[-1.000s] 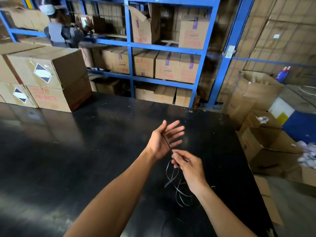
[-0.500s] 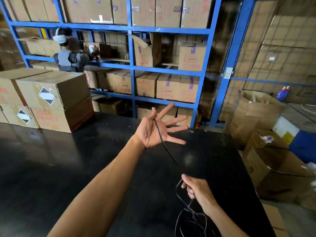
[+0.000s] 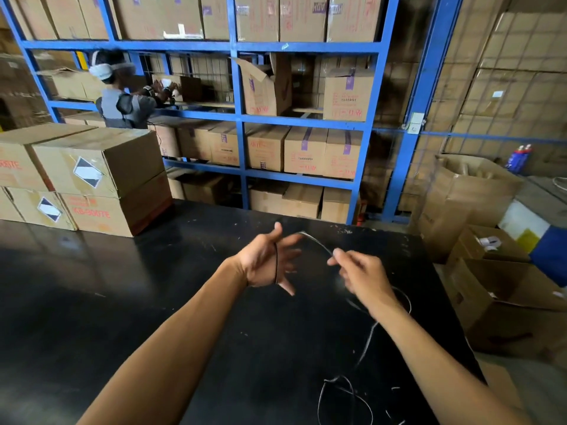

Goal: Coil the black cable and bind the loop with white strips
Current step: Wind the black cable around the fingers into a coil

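Above the black surface (image 3: 153,302), the left hand (image 3: 265,262) is spread wide with the black cable (image 3: 276,265) across its palm; the right hand (image 3: 359,276) pinches the cable, whose slack lies near the surface's right edge

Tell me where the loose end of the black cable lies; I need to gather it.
In the head view it trails from the right hand down onto the black table, its slack curled at the bottom edge, right of centre: black cable.

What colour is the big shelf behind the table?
Blue. The shelf shows in the head view, its only view.
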